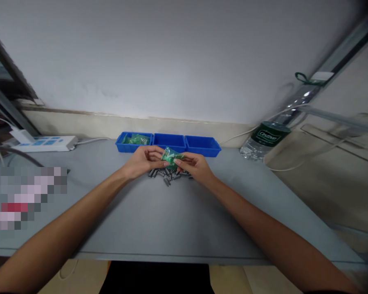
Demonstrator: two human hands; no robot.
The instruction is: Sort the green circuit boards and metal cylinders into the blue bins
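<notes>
Between my hands, just above the table, is a small green plastic bag (171, 157) with something pale inside that I cannot make out. My left hand (143, 160) pinches its left side between thumb and fingers. On the other side, my right hand (195, 165) grips it with the thumb pressed on the front. Beneath the bag lies a loose pile of small dark metal cylinders (167, 181), partly hidden by my hands. Behind them stands a row of blue bins, and the left bin (119, 146) holds similar green bags.
The middle bin (169, 141) and right bin (203, 147) adjoin the left one. A large water bottle (265, 136) stands at the right. At the left are a white power strip (53, 143) with cables and a blurred-out patch. A wall rises behind the grey table (171, 228).
</notes>
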